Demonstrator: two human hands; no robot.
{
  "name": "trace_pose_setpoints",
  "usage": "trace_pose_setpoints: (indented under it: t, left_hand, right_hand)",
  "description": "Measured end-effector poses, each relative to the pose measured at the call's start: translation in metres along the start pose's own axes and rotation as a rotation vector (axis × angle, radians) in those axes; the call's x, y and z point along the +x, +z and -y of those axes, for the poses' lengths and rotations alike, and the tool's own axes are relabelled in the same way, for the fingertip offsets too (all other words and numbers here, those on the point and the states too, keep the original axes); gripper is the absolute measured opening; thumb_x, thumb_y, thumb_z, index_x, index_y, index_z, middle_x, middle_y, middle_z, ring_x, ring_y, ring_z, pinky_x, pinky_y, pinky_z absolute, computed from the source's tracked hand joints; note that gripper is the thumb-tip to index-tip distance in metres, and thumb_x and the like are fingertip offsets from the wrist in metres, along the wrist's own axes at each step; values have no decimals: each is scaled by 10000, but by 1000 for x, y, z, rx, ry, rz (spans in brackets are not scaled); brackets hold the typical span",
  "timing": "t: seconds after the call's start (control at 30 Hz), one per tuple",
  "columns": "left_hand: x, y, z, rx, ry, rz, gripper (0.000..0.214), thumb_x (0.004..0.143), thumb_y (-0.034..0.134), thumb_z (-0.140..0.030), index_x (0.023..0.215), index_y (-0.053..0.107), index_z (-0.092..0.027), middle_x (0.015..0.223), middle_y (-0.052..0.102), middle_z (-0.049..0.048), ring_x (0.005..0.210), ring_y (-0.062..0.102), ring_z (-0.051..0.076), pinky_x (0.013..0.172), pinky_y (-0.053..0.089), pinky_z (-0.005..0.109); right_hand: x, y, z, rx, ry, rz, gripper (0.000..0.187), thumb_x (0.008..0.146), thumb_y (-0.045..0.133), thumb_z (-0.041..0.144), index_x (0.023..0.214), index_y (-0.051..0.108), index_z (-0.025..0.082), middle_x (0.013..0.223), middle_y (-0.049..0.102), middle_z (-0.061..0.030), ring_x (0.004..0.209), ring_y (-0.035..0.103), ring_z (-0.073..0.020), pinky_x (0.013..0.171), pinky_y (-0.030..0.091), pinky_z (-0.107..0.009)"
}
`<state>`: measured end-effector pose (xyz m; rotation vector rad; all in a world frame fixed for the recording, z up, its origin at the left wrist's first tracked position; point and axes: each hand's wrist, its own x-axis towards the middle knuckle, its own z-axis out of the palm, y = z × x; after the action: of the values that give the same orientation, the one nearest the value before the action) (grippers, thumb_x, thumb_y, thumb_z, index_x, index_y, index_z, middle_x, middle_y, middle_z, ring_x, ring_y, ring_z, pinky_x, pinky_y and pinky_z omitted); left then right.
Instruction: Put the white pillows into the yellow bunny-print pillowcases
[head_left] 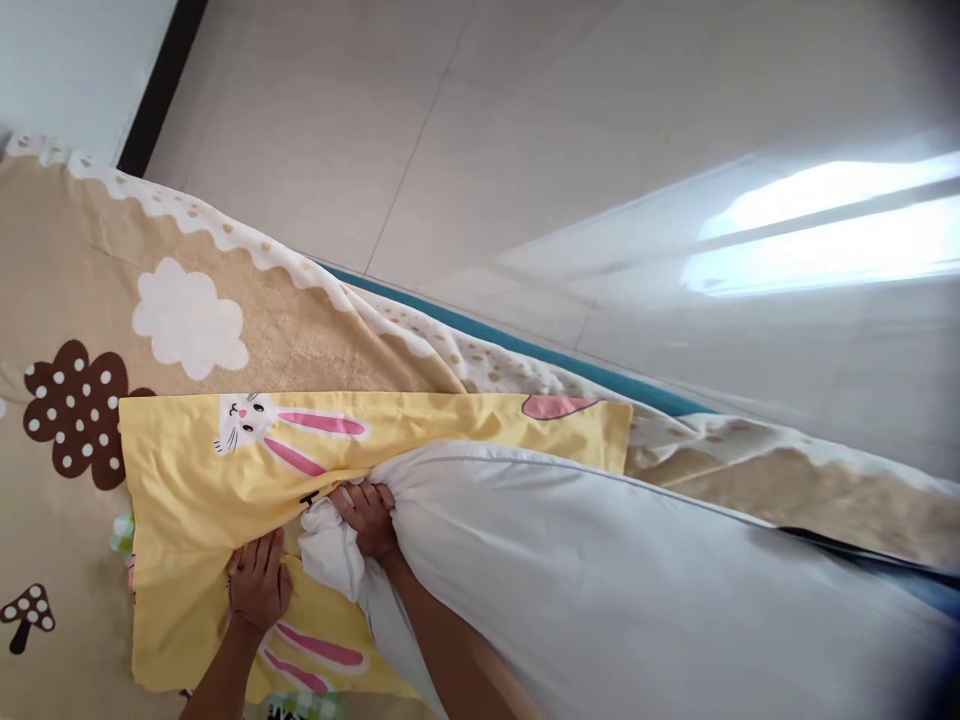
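A yellow pillowcase [195, 480] printed with white rabbits lies on the bed. A big white pillow [600, 580] stretches off to the right, its near corner bunched at the pillowcase's opening. My right hand [367, 520] is closed around that bunched white corner, right at the mouth of the case. My left hand [259, 580] rests on the yellow fabric beside it, fingers curled and pinching the cloth.
Under everything is a tan bedspread [90, 260] with white clouds, brown dotted trees and a scalloped white border. Its edge, with a teal strip [525, 350], runs diagonally. Beyond lies pale tiled floor [480, 150] with a bright patch of window light at the right.
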<state>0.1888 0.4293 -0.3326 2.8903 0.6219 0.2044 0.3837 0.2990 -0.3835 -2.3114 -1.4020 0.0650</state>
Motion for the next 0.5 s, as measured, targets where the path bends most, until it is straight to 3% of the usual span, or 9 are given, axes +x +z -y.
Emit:
trace_pose_setpoints:
  t: [0.2,0.5]
  left_hand:
    - [-7,1,2,-10,-3,33,618,980,354,-287,1567,173,-219,1093,741,85,979,648,230,941,318,389]
    - [-17,2,-6,-80,-76,-17,622,957,389,-247,1556,224,-256,1137,736,30,992,652,190,952,320,369]
  right_hand:
    - [-1,-1,2,-11,12,21,360,782,525,211,1084,713,269,910,632,-82,968,479,-249,825,288,-383]
    - [-9,-10,5,-52,-4,48,325,780,519,142,1046,684,228,942,602,-98,966,457,-267,818,303,-407]
